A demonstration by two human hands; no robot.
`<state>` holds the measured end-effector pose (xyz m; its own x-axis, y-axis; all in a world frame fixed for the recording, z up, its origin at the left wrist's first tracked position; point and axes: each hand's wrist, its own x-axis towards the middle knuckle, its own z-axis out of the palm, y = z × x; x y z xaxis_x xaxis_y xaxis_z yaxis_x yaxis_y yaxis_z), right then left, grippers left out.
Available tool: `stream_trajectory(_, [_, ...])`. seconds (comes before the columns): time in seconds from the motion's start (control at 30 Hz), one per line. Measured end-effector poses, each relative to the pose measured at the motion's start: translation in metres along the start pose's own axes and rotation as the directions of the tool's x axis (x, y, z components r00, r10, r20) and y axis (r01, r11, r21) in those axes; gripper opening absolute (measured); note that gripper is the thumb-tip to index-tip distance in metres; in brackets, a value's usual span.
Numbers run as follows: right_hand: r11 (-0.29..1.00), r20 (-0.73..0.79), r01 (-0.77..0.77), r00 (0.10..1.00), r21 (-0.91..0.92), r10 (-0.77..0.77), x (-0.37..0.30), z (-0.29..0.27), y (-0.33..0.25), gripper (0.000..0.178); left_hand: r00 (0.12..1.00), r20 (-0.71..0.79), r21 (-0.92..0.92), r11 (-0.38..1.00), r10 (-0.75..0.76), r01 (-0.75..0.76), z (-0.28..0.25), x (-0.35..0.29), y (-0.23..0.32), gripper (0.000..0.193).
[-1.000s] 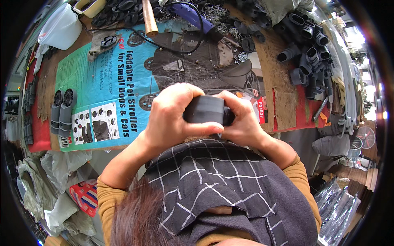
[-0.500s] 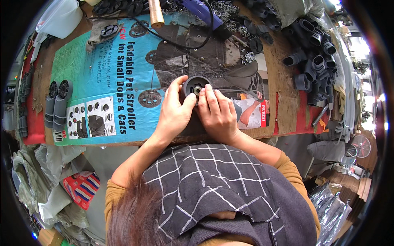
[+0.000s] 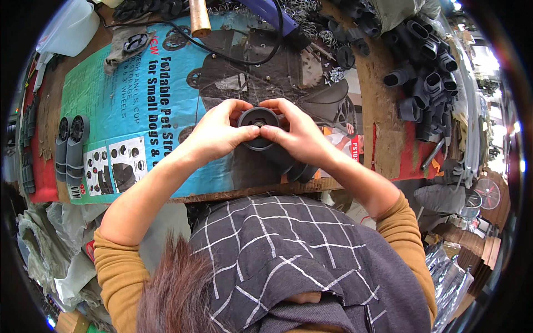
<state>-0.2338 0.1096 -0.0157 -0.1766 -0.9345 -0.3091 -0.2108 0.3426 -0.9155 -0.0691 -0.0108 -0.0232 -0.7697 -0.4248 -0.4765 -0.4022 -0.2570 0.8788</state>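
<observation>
A round dark grey wheel-like part [image 3: 259,115] with a raised rim and a small metal hub sits at the middle of the work surface. My left hand [image 3: 216,133] curls around its left side and my right hand [image 3: 297,136] around its right side. Both thumbs meet tip to tip over the hub, pressing there, while the other fingers wrap the far rim. A dark grey plastic piece [image 3: 286,165] extends from beneath the wheel toward my right forearm; whether the two are joined I cannot tell.
At left stand grey castor-like pieces [image 3: 76,150] with wheels. A wooden handle [image 3: 199,19], a purple tool [image 3: 266,14] with a black cable and loose metal springs [image 3: 308,25] lie at the far side. Grey tubular parts [image 3: 427,72] are heaped at right. Printed cardboard [image 3: 116,89] covers the table.
My right hand has shifted from lying over the wheel to gripping its right side, its thumb now meeting the left thumb at the hub. My left elbow has swung outward.
</observation>
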Motion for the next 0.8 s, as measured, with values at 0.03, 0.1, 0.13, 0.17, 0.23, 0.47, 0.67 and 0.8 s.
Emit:
stream_trajectory(0.03, [0.986, 0.061, -0.103, 0.993, 0.128, 0.096, 0.003, -0.004, 0.0, 0.043, 1.0, -0.002, -0.008, 1.0, -0.003, 0.003, 0.0, -0.001, 0.0, 0.051])
stream_trajectory(0.1, [0.937, 0.148, -0.265, 0.96, 0.229, 0.236, 0.012, -0.007, -0.001, 0.041, 1.0, -0.006, -0.007, 1.0, 0.004, -0.004, -0.001, 0.001, -0.001, 0.05])
stream_trajectory(0.13, [0.937, 0.172, -0.281, 0.954, 0.21, 0.247, 0.014, -0.008, -0.002, 0.041, 1.0, -0.008, -0.002, 1.0, 0.013, -0.013, -0.001, 0.002, -0.002, 0.049])
stream_trajectory(0.17, [0.934, 0.184, -0.307, 0.944, 0.185, 0.274, 0.015, -0.009, -0.003, 0.041, 1.0, -0.008, 0.008, 1.0, 0.024, -0.024, -0.002, 0.003, -0.002, 0.049])
stream_trajectory(0.23, [0.944, 0.178, -0.303, 0.944, 0.131, 0.278, 0.018, -0.013, -0.006, 0.041, 1.0, 0.018, 0.026, 0.999, 0.02, -0.021, -0.005, 0.006, 0.001, 0.05])
stream_trajectory(0.47, [0.937, 0.034, -0.272, 0.958, -0.219, 0.286, 0.023, -0.014, -0.014, 0.05, 0.823, -0.066, 0.557, 0.705, 0.565, -0.439, 0.015, 0.001, -0.005, 0.07])
stream_trajectory(0.67, [0.934, 0.084, -0.31, 0.941, -0.175, 0.328, 0.018, -0.03, -0.011, 0.043, 0.741, -0.111, 0.398, 0.713, 0.662, -0.578, 0.029, 0.012, -0.023, 0.058])
stream_trajectory(0.8, [0.698, -0.256, 0.068, 0.901, -0.713, -0.349, 0.054, -0.083, 0.005, 0.016, 0.733, -0.15, 0.391, 0.721, 0.663, -0.572, 0.033, 0.014, -0.02, 0.051])
